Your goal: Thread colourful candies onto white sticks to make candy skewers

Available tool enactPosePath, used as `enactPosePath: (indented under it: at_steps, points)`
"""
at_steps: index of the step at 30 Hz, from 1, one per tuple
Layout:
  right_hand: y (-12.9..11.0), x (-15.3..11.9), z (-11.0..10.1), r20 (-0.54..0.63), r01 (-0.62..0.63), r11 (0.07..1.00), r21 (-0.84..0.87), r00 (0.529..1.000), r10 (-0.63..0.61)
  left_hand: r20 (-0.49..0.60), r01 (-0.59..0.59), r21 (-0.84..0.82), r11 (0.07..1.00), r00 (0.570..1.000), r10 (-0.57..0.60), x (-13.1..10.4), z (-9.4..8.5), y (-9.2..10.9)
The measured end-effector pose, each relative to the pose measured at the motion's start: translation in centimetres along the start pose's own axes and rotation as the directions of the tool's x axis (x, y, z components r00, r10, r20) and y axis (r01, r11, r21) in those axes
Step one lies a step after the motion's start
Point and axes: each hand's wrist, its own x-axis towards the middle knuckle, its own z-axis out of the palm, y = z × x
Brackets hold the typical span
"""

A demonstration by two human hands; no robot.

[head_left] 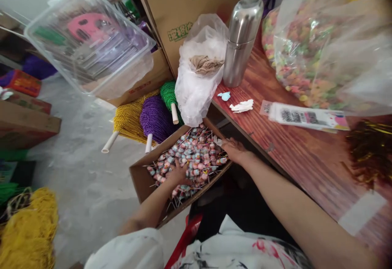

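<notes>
A cardboard box point(137, 179) stands beside the table, filled with many small wrapped lollipops point(196, 154) on thin sticks. My left hand point(178, 175) lies on the lollipops near the middle of the box, fingers spread, with nothing visibly held. At the box's right edge is my right hand point(233, 148), its fingers bent around a small whitish piece point(218, 141) that looks like plastic or paper. A white plastic bag point(194, 93) hangs over the far edge of the box.
On the wooden table point(266, 130) are a steel flask point(241, 44), packaging strips point(306, 117) and a big bag of colourful pieces point(321, 56). Bead bundles point(156, 117) stand beyond the box. A clear plastic bin point(88, 44) is at upper left, yellow material point(30, 228) at lower left.
</notes>
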Motion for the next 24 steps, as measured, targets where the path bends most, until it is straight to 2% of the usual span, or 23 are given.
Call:
enactPosePath:
  at_steps: [3,5,6,8,11,14,16,19,22,24]
  points:
    - [-0.4,0.0,0.3,0.002,0.038,0.999,-0.026,0.999,-0.038,-0.145,0.005,0.009,1.000,0.989,-0.004,-1.0,-0.8,-1.1]
    - [-0.6,0.0,0.6,0.006,0.051,0.997,-0.053,0.999,-0.051,-0.249,0.039,-0.007,0.999,0.968,-0.040,-0.6,-1.3,-1.7]
    - [-0.6,0.0,0.7,0.009,0.052,0.996,-0.069,0.999,-0.051,-0.266,0.066,-0.031,0.997,0.961,-0.072,-0.1,-1.4,-1.8]
    - [-0.5,0.1,0.8,0.019,0.049,0.994,-0.099,0.999,-0.048,-0.211,0.124,-0.097,0.987,0.967,-0.142,1.6,-1.4,-1.6]
    - [-1.1,0.5,1.0,0.026,0.045,0.988,-0.146,0.999,-0.042,-0.055,0.174,-0.158,0.972,0.981,-0.185,4.5,-1.1,-1.0]
    - [-3.7,1.1,1.6,0.007,0.097,0.978,-0.185,0.995,-0.098,-0.008,0.179,-0.159,0.971,0.983,-0.183,6.0,-1.2,-0.7]
    - [-6.1,1.5,2.6,0.015,0.233,0.954,-0.187,0.972,-0.234,0.006,0.172,-0.145,0.974,0.985,-0.173,5.8,-1.6,-0.9]
    - [-8.2,2.0,4.5,0.104,0.462,0.874,-0.151,0.887,-0.450,-0.002,0.160,-0.122,0.979,0.987,-0.162,4.1,-2.4,-1.2]
    - [-7.2,2.9,6.1,0.219,0.490,0.861,-0.134,0.862,-0.457,-0.125,0.069,-0.105,0.992,0.989,-0.082,2.4,-3.2,-0.5]
    - [-5.5,3.7,6.8,0.270,0.472,0.871,-0.136,0.864,-0.426,-0.236,-0.052,-0.083,0.995,0.971,0.031,2.3,-3.6,1.1]
